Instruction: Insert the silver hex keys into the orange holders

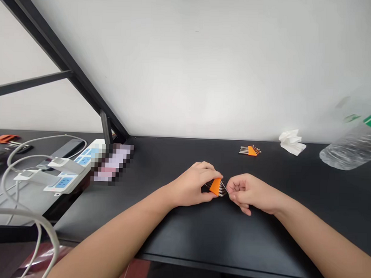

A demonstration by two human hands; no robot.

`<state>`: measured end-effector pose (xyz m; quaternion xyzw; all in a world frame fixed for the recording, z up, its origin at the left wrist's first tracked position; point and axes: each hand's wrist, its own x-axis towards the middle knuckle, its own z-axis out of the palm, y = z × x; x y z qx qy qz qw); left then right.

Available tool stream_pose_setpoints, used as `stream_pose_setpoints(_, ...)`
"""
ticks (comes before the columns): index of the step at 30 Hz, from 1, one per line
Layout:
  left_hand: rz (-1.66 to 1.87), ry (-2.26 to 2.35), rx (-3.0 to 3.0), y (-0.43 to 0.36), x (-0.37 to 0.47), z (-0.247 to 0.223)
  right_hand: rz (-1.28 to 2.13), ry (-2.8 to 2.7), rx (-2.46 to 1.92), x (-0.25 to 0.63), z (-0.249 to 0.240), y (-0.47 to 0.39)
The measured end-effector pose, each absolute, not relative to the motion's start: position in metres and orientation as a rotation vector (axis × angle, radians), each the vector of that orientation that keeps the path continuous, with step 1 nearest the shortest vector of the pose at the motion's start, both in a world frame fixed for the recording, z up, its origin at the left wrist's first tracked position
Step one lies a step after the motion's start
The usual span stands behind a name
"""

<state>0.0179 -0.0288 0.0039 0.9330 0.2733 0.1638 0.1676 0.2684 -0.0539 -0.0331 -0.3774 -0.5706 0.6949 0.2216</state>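
Note:
Near the middle of the black table, my left hand (199, 184) grips an orange hex key holder (215, 186) between thumb and fingers. Several metal hex keys stick out of the holder on both sides. Just right of it, my right hand (246, 192) pinches the end of one thin hex key (224, 187), whose other end meets the holder's upper edge. Whether that key sits inside a slot is too small to tell. Farther back lies a second orange holder (252, 151) with several hex keys in it.
A crumpled white tissue (291, 142) and a clear plastic bottle (349, 146) are at the back right. To the left are a white power strip (81, 168) with plugs and cables, a dark phone (65, 151), another orange tool holder (6, 139) and a black metal frame (105, 128).

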Motion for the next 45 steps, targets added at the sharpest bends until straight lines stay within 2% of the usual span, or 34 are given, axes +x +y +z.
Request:
stream_pose_setpoints(9, 0.437, 0.75, 2.74, -0.031, 0.019, 0.006, 2.13, -1.42, -0.963, 0.268, -0.039, -0.051)
stream_pose_setpoints(25, 0.416, 0.723, 2.771, -0.032, 0.021, 0.008, 2.242, -1.358, -0.874, 0.271, -0.041, -0.05)
stream_pose_setpoints(36, 0.355, 0.666, 2.867, -0.04, 0.024, 0.017, 2.413, -1.298, -0.715, 0.282, -0.06, -0.041)
stream_pose_setpoints(45, 0.359, 0.659, 2.85, -0.039, 0.02, 0.017, 2.295, -1.193, -0.807, 0.277, -0.048, -0.046)
